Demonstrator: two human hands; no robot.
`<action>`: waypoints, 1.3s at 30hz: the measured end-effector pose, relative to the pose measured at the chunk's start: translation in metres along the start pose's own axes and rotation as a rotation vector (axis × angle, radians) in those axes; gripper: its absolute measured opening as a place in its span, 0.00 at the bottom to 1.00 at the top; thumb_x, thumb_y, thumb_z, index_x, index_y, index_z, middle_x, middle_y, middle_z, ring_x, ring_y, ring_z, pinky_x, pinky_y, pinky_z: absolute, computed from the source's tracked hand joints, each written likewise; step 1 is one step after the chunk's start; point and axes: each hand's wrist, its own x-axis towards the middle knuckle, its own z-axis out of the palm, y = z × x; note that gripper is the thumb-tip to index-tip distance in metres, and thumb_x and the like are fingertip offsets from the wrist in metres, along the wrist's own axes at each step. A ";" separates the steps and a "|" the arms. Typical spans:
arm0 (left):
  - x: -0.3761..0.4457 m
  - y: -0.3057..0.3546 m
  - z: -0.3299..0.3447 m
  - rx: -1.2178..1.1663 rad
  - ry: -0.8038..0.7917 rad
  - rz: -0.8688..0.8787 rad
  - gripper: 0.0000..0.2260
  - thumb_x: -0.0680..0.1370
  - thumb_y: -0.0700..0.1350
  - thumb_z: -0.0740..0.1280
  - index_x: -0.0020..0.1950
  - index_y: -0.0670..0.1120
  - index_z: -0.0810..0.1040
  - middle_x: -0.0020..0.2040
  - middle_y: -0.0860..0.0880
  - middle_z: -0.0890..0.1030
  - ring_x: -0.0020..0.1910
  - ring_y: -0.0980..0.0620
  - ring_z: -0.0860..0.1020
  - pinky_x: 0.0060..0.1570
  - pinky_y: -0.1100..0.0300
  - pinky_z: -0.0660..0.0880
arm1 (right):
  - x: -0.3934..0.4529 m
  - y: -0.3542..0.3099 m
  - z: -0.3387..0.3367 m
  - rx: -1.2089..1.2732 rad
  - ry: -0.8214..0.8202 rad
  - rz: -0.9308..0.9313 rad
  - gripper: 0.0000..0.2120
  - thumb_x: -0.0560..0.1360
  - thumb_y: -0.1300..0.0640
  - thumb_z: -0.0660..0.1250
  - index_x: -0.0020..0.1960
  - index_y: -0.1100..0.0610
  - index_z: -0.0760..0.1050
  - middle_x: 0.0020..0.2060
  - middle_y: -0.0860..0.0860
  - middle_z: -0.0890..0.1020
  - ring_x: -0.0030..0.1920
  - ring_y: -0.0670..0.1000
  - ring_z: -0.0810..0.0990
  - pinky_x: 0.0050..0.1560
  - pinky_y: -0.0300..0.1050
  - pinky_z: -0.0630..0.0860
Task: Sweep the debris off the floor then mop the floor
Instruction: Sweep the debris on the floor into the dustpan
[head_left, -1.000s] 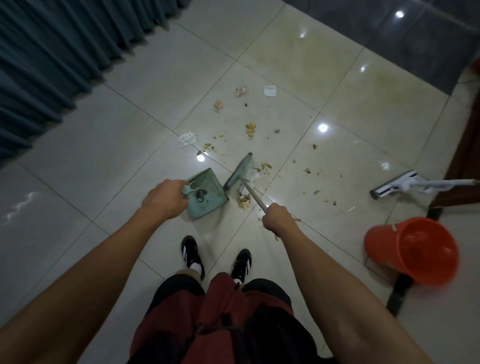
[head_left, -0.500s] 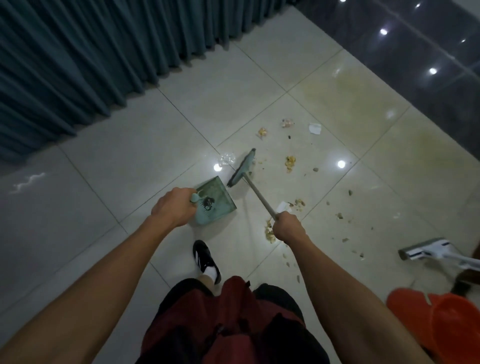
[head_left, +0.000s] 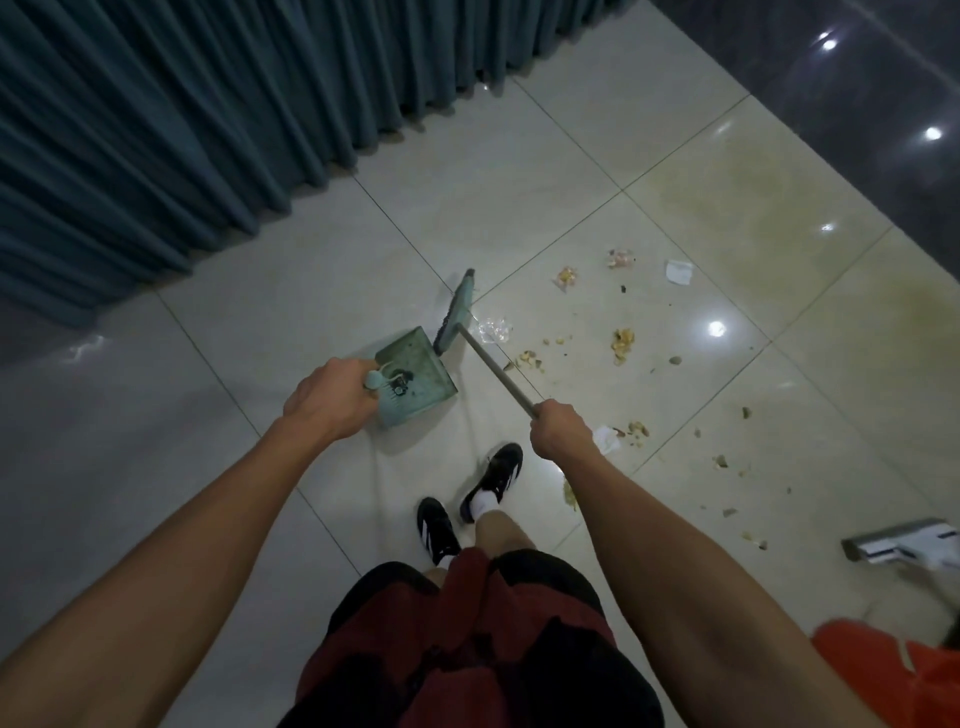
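The orange bucket (head_left: 883, 675) and mop (head_left: 898, 548) are cropped by the edge.

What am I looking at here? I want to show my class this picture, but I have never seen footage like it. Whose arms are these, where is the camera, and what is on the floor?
The camera sits on a person's head and looks down, so the arms, shorts and shoes are the wearer's own. There is no machine, just two bare hands. The left hand grips the handle of a green dustpan. The right hand grips the handle of a small broom, whose head is near the dustpan's far edge. Crumbs, a crumpled clear wrapper and a paper scrap lie scattered on the tiled floor. A mop head and an orange bucket wait at the lower right.
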 end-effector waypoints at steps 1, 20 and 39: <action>0.006 0.000 -0.003 -0.001 0.002 -0.004 0.08 0.75 0.48 0.65 0.51 0.57 0.80 0.47 0.49 0.82 0.43 0.42 0.80 0.40 0.56 0.75 | 0.008 -0.003 -0.004 0.003 -0.007 -0.008 0.15 0.79 0.58 0.60 0.64 0.57 0.75 0.52 0.55 0.80 0.46 0.56 0.79 0.47 0.48 0.78; 0.097 0.072 -0.040 0.161 -0.082 0.046 0.09 0.76 0.46 0.67 0.53 0.55 0.80 0.51 0.47 0.82 0.46 0.42 0.80 0.46 0.53 0.79 | 0.088 0.009 -0.051 0.010 -0.109 0.076 0.17 0.77 0.63 0.61 0.65 0.58 0.73 0.46 0.52 0.77 0.46 0.55 0.79 0.43 0.48 0.77; 0.080 0.089 -0.022 0.293 -0.191 0.355 0.07 0.78 0.44 0.66 0.54 0.53 0.80 0.49 0.48 0.82 0.45 0.45 0.81 0.45 0.51 0.82 | -0.025 0.067 0.026 0.121 -0.054 0.399 0.17 0.79 0.63 0.59 0.67 0.61 0.71 0.51 0.55 0.80 0.48 0.55 0.80 0.50 0.50 0.79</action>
